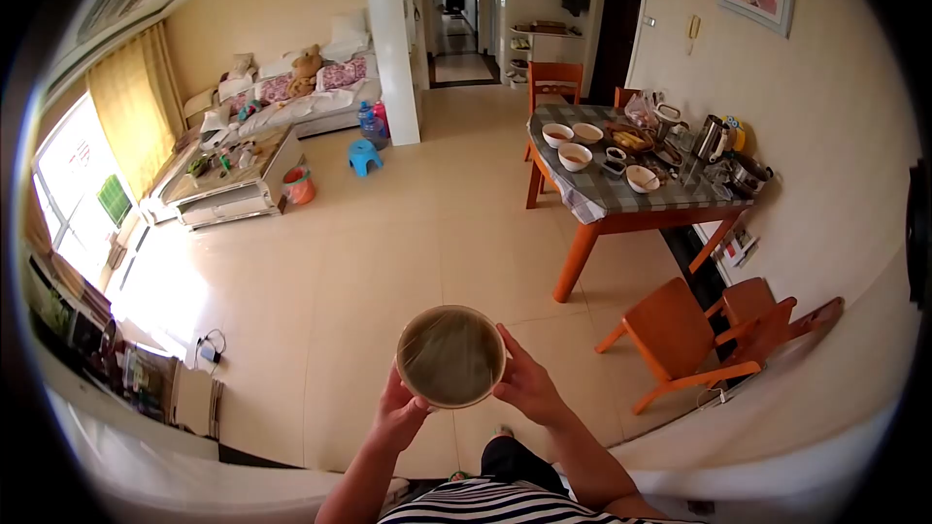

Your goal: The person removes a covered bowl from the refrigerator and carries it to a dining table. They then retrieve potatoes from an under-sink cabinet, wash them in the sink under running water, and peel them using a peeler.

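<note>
A round bowl (450, 357) with a pale rim is held out in front of my body, over the tiled floor. Its inside looks grey-brown, with light streaks across the surface. My left hand (400, 409) grips it at the lower left, fingers wrapped round the side. On the right side my right hand (529, 383) presses against the wall of the bowl, thumb near the rim. The undersides of both hands' grips are hidden by the bowl.
A dining table (621, 224) at the right carries several bowls (575, 156), a kettle (712, 138) and a pot (748, 175). Orange chairs (670, 325) stand at the lower right. A blue stool (364, 157), an orange bucket (299, 185) and a coffee table (233, 202) are farther left.
</note>
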`<state>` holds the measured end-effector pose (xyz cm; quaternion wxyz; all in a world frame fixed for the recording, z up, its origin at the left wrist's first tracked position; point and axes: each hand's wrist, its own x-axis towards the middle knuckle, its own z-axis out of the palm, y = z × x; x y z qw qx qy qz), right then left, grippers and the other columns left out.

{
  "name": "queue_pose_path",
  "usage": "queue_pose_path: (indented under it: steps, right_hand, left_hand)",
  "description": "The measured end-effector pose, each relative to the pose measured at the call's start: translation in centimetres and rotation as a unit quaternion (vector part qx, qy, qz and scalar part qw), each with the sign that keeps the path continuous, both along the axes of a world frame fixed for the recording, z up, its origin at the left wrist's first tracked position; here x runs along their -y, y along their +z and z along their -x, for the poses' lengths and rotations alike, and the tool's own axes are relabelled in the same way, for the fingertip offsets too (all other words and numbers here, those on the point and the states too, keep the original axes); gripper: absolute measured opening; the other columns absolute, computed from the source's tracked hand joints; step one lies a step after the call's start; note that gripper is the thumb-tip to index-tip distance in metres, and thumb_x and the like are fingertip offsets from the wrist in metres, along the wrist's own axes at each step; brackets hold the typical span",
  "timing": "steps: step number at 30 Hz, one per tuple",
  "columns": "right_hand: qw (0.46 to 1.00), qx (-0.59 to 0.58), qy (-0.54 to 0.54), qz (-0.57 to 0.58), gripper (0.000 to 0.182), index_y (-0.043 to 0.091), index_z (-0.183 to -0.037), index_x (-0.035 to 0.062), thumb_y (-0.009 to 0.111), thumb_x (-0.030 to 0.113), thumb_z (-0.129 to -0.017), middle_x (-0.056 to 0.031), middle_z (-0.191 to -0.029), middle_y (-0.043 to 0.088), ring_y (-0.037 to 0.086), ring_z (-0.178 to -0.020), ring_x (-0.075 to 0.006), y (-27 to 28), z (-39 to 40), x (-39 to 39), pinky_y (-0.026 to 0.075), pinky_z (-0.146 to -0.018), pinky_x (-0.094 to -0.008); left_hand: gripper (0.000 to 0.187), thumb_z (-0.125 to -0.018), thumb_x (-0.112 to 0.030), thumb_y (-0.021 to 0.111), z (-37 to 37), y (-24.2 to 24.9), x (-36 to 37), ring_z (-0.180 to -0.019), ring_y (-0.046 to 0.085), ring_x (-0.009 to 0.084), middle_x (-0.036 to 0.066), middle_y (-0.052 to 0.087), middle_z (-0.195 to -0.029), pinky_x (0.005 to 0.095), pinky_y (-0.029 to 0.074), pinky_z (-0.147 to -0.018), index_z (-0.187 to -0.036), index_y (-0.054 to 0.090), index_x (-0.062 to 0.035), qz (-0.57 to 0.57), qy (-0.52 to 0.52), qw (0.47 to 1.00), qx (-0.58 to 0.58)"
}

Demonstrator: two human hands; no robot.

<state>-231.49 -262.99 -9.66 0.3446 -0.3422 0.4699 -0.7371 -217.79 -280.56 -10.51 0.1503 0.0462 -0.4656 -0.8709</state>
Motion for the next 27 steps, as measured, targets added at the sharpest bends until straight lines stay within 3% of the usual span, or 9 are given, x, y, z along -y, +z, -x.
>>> queue_pose_path:
  steps: [2, 3, 6, 8, 13, 16, 18, 24, 27]
  right_hand:
    - [1.000, -0.001, -0.023, 0.001, 0.083, 0.003, -0.147, 0.0107, 0.061, 0.007, -0.087, -0.0105, -0.119, 0.056, 0.053, -0.106, -0.0154, -0.2, 3.5, 2.2, 0.042, -0.091, -0.0298]
    - [0.999, -0.003, -0.038, -0.001, 0.083, 0.003, -0.147, 0.0106, 0.061, 0.007, -0.087, -0.0107, -0.119, 0.056, 0.052, -0.107, -0.0155, -0.4, 5.4, 3.1, 0.041, -0.092, -0.0299]
    - [0.998, 0.020, -0.054, -0.018, 0.085, 0.007, -0.147, 0.0094, 0.064, 0.006, -0.084, -0.0111, -0.126, 0.050, 0.048, -0.114, -0.0173, -0.1, 11.0, 6.2, 0.040, -0.095, -0.0312]
    - [0.997, 0.029, -0.068, -0.023, 0.087, 0.009, -0.146, 0.0075, 0.067, 0.008, -0.082, -0.0118, -0.133, 0.043, 0.044, -0.119, -0.0183, 0.0, 15.2, 8.2, 0.038, -0.096, -0.0314]
    - [0.999, 0.021, -0.048, -0.017, 0.089, 0.007, -0.146, 0.0065, 0.068, 0.011, -0.082, -0.0117, -0.136, 0.041, 0.043, -0.120, -0.0172, -1.0, 25.9, 14.0, 0.039, -0.095, -0.0304]
    - [0.998, 0.021, -0.063, -0.017, 0.086, 0.005, -0.147, 0.0096, 0.062, 0.001, -0.083, -0.0105, -0.128, 0.050, 0.050, -0.114, -0.0175, -1.6, 31.5, 17.3, 0.039, -0.095, -0.0311]
    - [0.994, 0.092, -0.055, -0.029, 0.096, 0.006, -0.146, 0.0058, 0.073, 0.017, -0.078, -0.0126, -0.142, 0.035, 0.041, -0.124, -0.0192, -2.0, 35.4, 19.8, 0.039, -0.097, -0.0317]
    - [0.987, 0.115, -0.108, 0.001, 0.097, 0.005, -0.146, 0.0049, 0.073, 0.018, -0.078, -0.0133, -0.145, 0.028, 0.037, -0.129, -0.0221, -3.6, 46.1, 27.4, 0.032, -0.104, -0.0345]
    - [0.981, 0.107, -0.156, 0.052, 0.088, 0.004, -0.146, 0.0071, 0.065, 0.005, -0.083, -0.0143, -0.136, 0.041, 0.044, -0.120, -0.0193, -4.5, 51.0, 30.8, 0.038, -0.097, -0.0309]
  left_hand:
    - [0.071, -0.082, -0.029, 0.069, 4.4, 0.2, 2.3, -0.086, 0.049, 0.0094, 0.001, 0.050, -0.116, 0.0262, 0.043, -0.070, -0.139, 0.029, -0.0154, -0.011, -0.026, 0.999, -0.029]
    - [0.071, -0.082, -0.029, 0.069, 6.6, -0.3, 3.5, -0.086, 0.049, 0.0094, 0.001, 0.050, -0.116, 0.0262, 0.043, -0.070, -0.139, 0.029, -0.0154, -0.016, -0.027, 0.999, -0.026]
    - [0.071, -0.082, -0.030, 0.068, 12.9, -1.9, 7.3, -0.092, 0.050, 0.0109, 0.002, 0.049, -0.120, 0.0287, 0.044, -0.076, -0.139, 0.029, -0.0149, -0.018, -0.044, 0.998, -0.029]
    - [0.085, -0.078, -0.031, 0.072, 17.1, -2.5, 9.8, -0.121, 0.042, 0.0200, 0.007, 0.040, -0.135, 0.0366, 0.040, -0.097, -0.143, 0.020, -0.0112, -0.027, -0.068, 0.997, -0.014]
    - [0.088, -0.078, -0.028, 0.073, 27.4, -2.9, 15.6, -0.122, 0.041, 0.0206, 0.007, 0.040, -0.136, 0.0382, 0.039, -0.098, -0.144, 0.018, -0.0118, -0.031, -0.063, 0.997, 0.011]
    - [0.090, -0.077, -0.028, 0.073, 32.9, -2.7, 18.8, -0.123, 0.041, 0.0211, 0.008, 0.039, -0.137, 0.0383, 0.039, -0.098, -0.145, 0.016, -0.0124, -0.046, -0.065, 0.997, 0.023]
    - [0.092, -0.077, -0.027, 0.074, 37.0, -2.3, 21.6, -0.125, 0.039, 0.0216, 0.008, 0.037, -0.139, 0.0378, 0.037, -0.100, -0.145, 0.013, -0.0109, -0.045, -0.078, 0.995, 0.033]
    - [0.096, -0.078, -0.025, 0.073, 50.1, -4.7, 30.8, -0.130, 0.031, 0.0218, 0.009, 0.031, -0.142, 0.0383, 0.028, -0.106, -0.146, 0.007, -0.0073, 0.001, -0.147, 0.989, 0.020]
    - [0.097, -0.079, -0.024, 0.072, 57.4, -4.0, 34.8, -0.133, 0.027, 0.0217, 0.009, 0.026, -0.146, 0.0386, 0.025, -0.108, -0.146, 0.004, -0.0076, 0.033, -0.202, 0.979, -0.007]
